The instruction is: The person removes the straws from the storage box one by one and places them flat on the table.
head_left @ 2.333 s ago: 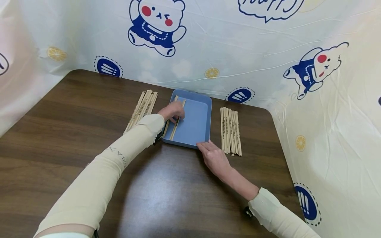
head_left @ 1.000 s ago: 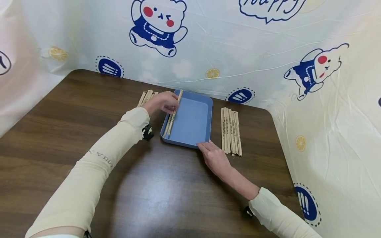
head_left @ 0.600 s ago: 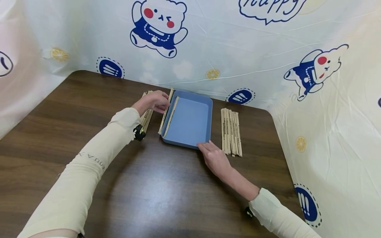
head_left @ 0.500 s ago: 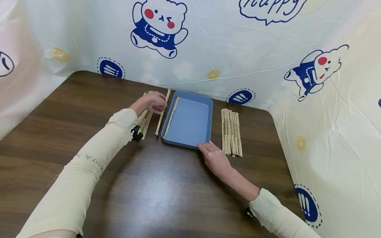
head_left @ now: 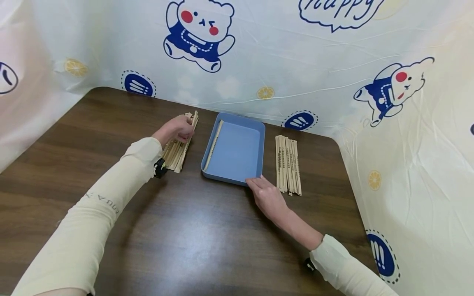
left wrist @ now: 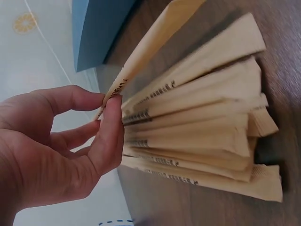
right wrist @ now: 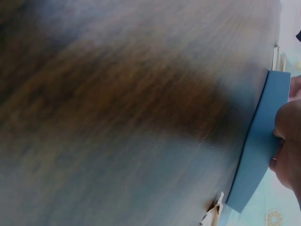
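My left hand [head_left: 181, 128] pinches a slim tan paper-wrapped stick [left wrist: 141, 52] between thumb and fingers. It is held just over the left pile of similar paper-wrapped sticks [left wrist: 197, 127], which fan out beneath it on the table. Printed dark characters run along the wrappers; what they contain is hidden. One paper-wrapped stick [head_left: 213, 144] lies along the left inner side of the blue tray [head_left: 240, 148]. My right hand [head_left: 266, 195] grips the tray's near right corner. In the right wrist view, its fingers [right wrist: 287, 127] hold the tray wall [right wrist: 258, 136].
Another pile of paper-wrapped sticks [head_left: 288, 164] lies on the brown wooden table [head_left: 200, 230], right of the tray. A printed cloth [head_left: 281, 49] hangs behind the table and along its right side.
My left hand has lifted one of the two paper-wrapped sticks out of the tray and carried it left, over the left pile. My right hand has stayed at the tray corner.
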The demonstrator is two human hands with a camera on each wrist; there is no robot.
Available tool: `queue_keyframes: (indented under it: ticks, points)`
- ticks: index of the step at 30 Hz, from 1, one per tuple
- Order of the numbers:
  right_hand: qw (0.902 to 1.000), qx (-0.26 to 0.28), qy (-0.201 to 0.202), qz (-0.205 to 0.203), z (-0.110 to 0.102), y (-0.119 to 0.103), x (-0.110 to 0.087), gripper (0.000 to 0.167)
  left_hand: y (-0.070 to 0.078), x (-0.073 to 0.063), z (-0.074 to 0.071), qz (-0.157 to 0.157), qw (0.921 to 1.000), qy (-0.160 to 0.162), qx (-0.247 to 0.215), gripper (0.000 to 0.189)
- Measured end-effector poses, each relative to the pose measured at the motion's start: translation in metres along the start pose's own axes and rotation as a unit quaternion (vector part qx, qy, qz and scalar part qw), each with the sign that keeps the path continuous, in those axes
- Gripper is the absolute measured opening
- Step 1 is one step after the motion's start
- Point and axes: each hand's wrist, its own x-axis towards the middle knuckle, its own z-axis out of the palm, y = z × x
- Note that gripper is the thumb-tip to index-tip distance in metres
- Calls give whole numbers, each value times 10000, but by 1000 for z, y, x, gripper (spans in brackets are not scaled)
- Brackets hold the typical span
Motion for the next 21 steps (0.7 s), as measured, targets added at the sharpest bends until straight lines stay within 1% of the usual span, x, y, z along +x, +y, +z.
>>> queue_keyframes:
  ticks: [2,3,6,8,9,11,13,15,16,21]
  points:
    - [10000,-11,7,3,0,0,0,34,-1,-2,-1,-34,9999,80,144,45]
    - [10000,-20,11,1,0,0,0,34,-1,-4,-1,-43,9998,106,187,56]
    - [10000,-41,-6,13,0,0,0,34,-4,-4,-1,-73,9991,170,378,52]
    - [10000,-50,-30,26,-1,0,0,34,-5,-3,-1,-68,9986,203,489,40]
    - [10000,-51,-46,33,-1,-1,0,34,-6,-2,-2,-40,9985,204,498,42]
    - [10000,-47,-55,41,-1,-1,0,33,-8,0,-3,-22,9983,223,544,29]
    - [10000,-45,-41,33,-1,-1,0,33,-9,0,-4,50,9985,198,515,19]
    - [10000,-21,-13,15,-1,0,0,33,-10,-1,-4,96,9986,153,496,15]
    - [10000,-17,3,3,-1,0,0,33,-10,-1,-4,88,9984,167,527,14]
    - [10000,-21,39,-29,-1,1,0,32,-9,-2,-3,64,9967,257,766,24]
